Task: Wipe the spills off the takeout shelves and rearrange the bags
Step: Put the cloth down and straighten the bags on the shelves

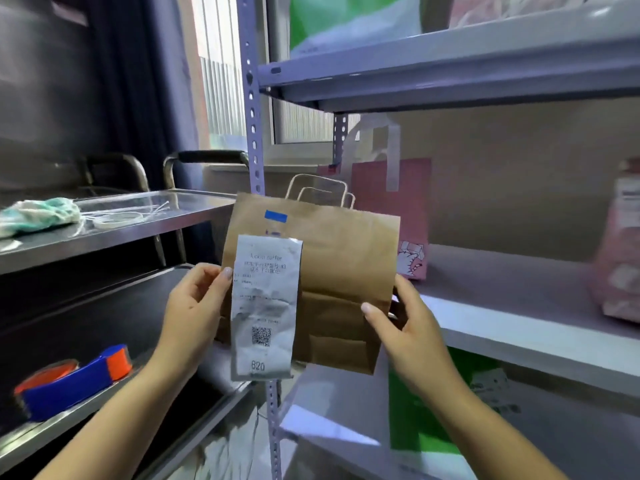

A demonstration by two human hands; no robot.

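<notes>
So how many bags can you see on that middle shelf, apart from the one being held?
2: a pink bag with white handles at the back left, behind the held brown paper bag, and a pink patterned bag at the frame's right edge. More may lie out of view.

I am holding a flat brown paper bag (332,271) upright before the middle shelf (519,323), receipt (265,306) hanging on its front; a pink bag (391,199) is standing behind.

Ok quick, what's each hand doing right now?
Left hand: gripping the left edge of the brown paper bag.
Right hand: gripping the same bag's right edge.
</notes>
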